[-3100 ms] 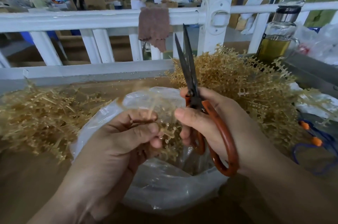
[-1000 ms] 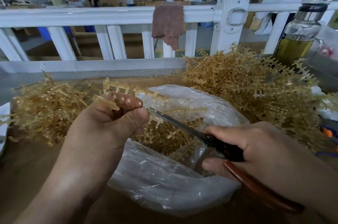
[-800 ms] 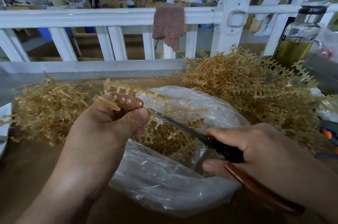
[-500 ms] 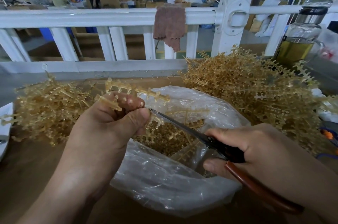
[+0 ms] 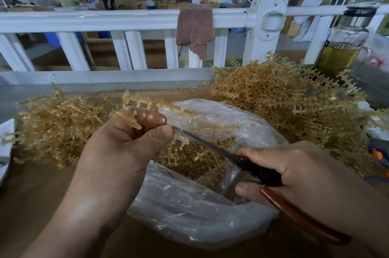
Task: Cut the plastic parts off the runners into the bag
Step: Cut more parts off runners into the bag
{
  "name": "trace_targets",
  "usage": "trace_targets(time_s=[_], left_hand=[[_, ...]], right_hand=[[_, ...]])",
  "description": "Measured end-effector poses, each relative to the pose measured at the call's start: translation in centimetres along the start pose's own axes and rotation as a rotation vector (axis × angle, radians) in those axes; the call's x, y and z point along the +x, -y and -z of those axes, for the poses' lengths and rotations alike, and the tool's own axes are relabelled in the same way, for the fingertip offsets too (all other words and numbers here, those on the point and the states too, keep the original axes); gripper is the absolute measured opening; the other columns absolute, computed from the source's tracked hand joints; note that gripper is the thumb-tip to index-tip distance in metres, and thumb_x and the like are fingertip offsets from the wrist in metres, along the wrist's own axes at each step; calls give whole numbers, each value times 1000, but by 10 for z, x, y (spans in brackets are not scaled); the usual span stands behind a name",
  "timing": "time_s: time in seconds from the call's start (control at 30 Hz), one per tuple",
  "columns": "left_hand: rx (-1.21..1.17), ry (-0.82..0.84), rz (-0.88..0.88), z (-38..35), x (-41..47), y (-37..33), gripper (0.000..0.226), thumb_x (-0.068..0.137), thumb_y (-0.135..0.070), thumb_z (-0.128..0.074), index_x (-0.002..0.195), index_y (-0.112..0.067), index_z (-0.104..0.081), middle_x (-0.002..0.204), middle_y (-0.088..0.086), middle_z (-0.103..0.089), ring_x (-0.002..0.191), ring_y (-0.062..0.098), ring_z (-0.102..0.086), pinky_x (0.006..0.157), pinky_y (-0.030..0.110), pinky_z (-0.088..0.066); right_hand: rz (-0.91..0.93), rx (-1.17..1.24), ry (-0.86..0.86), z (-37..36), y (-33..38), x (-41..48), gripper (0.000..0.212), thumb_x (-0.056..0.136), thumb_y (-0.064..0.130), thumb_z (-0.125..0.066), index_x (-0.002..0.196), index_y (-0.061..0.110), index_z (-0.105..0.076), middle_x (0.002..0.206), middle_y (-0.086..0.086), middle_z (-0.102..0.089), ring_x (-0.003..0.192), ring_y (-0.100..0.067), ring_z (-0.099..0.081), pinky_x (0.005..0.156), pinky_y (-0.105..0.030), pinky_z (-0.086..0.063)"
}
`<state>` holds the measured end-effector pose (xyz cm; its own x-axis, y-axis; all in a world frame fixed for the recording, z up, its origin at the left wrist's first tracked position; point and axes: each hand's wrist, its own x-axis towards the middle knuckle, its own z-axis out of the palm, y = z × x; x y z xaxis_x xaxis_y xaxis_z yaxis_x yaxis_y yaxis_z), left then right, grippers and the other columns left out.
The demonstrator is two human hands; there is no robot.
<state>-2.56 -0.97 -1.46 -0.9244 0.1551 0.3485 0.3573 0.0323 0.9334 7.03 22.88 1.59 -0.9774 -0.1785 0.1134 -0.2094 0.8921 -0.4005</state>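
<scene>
- Pinching a runner (image 5: 159,105) above the bag (image 5: 189,215), the left hand (image 5: 126,148) is curling its fingers (image 5: 151,117) and thumb tightly round the near end of the piece; the runner's long axis is running from those fingers out to the right and slightly away, over the bag's open mouth
- The right hand (image 5: 305,173) is wrapping its fingers (image 5: 260,152) round the handles of the scissors (image 5: 212,149); the blades are pointing up and to the left, lying close together, with their tip sitting just beside the left thumb and under the runner
- A lower branch of the runner is hanging right at the blades; the right hand is therefore the one placed for the cut, which seems to call for the blades crossing that branch close to the thumb; nicking the thumb is looking like the risk
- Cut parts (image 5: 189,158) are lying inside the bag, directly below the blades; a left pile (image 5: 52,127) and a right pile (image 5: 284,110) of runners are resting on the table (image 5: 31,205) either side of the bag
</scene>
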Motion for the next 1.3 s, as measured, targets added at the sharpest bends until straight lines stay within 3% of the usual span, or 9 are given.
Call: trace_targets(time_s=[0.23,0.37,0.67,0.87,1.1,1.3], left_hand=[[1,10,10,2,1,3,27,64,-51,-77,82,-32,-72,66,1,-67,67,18,-64,83,46,-46],[45,14,7,3,1,4,28,66,-53,-75,83,-31,-72,66,0,-66,69,20,-64,84,50,-48],[55,23,13,2,0,2,27,64,-53,-75,80,-32,-71,67,2,-68,67,16,-65,79,43,-46],[53,7,31,1,0,3,32,60,-55,-79,82,-32,-72,73,2,-71,71,22,-67,84,59,-53],[76,0,36,1,1,4,37,62,-59,-79,85,-31,-72,78,-1,-72,73,25,-67,90,69,-49],[77,4,35,1,1,5,36,64,-58,-79,88,-31,-72,76,0,-71,74,26,-67,90,71,-49]], right_hand=[[7,1,-19,-2,0,0,60,71,77,-45,112,37,-61,74,20,-63,62,3,-60,54,-19,-46],[15,16,-21,-2,1,0,57,72,74,-50,114,37,-61,76,27,-63,62,8,-60,51,-12,-43],[4,27,4,-2,-3,1,60,70,79,-49,113,39,-61,74,16,-64,64,0,-60,56,-19,-46],[17,29,-1,-4,-5,0,55,72,78,-48,114,44,-59,74,17,-64,65,1,-60,55,-16,-45],[15,17,-27,-6,-6,1,57,71,79,-46,109,38,-60,73,16,-63,64,0,-60,56,-23,-47],[26,19,-37,-5,-4,1,56,74,75,-47,110,36,-62,72,16,-64,64,1,-60,55,-22,-46]])
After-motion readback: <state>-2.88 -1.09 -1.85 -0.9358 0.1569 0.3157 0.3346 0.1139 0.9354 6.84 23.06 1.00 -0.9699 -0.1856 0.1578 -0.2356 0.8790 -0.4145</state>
